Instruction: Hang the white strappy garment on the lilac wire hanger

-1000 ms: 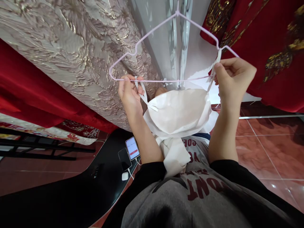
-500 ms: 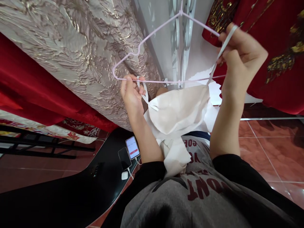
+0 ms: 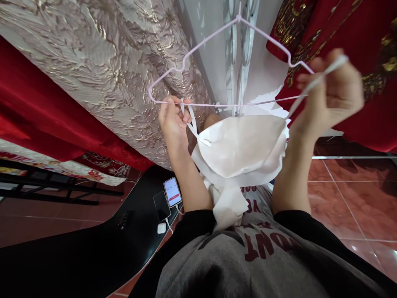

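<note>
A pale lilac wire hanger (image 3: 214, 37) hangs in front of me. Below its bottom bar dangles a white strappy garment (image 3: 242, 145). My left hand (image 3: 173, 120) pinches the garment's left strap against the hanger's bottom bar near its left corner. My right hand (image 3: 331, 95) is closed on the right strap (image 3: 305, 89) and holds it taut just past the hanger's right shoulder. The strap's far end is smeared by motion.
Gold brocade fabric (image 3: 102, 62) and red cloth (image 3: 37, 116) hang at left. A red embroidered garment (image 3: 356, 45) hangs at right. Two phones (image 3: 172, 192) and a charger lie on a black surface (image 3: 93, 248). Red floor tiles (image 3: 350, 194) spread at right.
My right hand has carried the right strap up from the hanger's bottom bar, then outward to the right past its shoulder. The left hand has stayed on the bar.
</note>
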`<state>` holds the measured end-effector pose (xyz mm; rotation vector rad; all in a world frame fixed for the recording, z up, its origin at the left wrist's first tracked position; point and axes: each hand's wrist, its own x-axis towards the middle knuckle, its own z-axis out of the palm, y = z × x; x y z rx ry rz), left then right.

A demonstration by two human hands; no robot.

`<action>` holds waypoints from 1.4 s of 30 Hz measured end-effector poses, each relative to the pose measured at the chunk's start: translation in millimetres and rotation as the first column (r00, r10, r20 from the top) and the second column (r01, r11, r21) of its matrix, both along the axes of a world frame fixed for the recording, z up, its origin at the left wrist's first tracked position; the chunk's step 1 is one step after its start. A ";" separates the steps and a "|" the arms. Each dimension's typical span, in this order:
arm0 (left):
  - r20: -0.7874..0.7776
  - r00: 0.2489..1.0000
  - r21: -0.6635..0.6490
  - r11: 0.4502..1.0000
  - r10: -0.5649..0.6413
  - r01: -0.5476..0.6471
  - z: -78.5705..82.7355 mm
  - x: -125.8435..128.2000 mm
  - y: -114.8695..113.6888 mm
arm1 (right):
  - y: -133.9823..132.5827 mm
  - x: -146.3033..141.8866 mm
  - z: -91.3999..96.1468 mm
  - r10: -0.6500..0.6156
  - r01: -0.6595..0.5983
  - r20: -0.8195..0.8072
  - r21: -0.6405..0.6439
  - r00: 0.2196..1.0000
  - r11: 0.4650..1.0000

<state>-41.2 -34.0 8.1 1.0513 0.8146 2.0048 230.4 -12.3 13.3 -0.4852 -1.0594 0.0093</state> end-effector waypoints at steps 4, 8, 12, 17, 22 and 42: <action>0.000 0.999 0.032 0.999 -0.040 0.040 -0.4 -1.9 -3.2 | -13.2 -24.7 2.7 0.371 -0.160 0.376 -0.486 0.849 0.859; -0.101 0.995 -0.001 1.000 0.023 -0.023 -5.2 -12.5 -0.8 | -6.5 -18.4 -9.0 0.328 -0.047 0.462 -0.521 0.824 0.853; -0.052 0.961 0.102 0.959 0.271 -0.265 -11.4 -25.5 3.0 | -4.8 -3.1 -9.8 0.249 -0.015 0.440 -0.470 0.863 0.883; -0.088 0.928 0.286 0.902 0.362 -0.324 -8.3 -35.9 -4.5 | -12.8 -2.0 -4.1 0.242 -0.009 0.439 -0.468 0.865 0.884; -0.317 0.921 0.365 0.926 0.225 -0.100 19.5 -34.0 -3.5 | -15.2 -8.7 -4.6 0.252 -0.011 0.440 -0.480 0.862 0.877; 0.226 0.965 0.088 0.984 0.132 -0.155 -0.6 17.0 13.2 | -12.9 -16.2 -7.5 0.228 -0.040 0.399 -0.428 0.888 0.903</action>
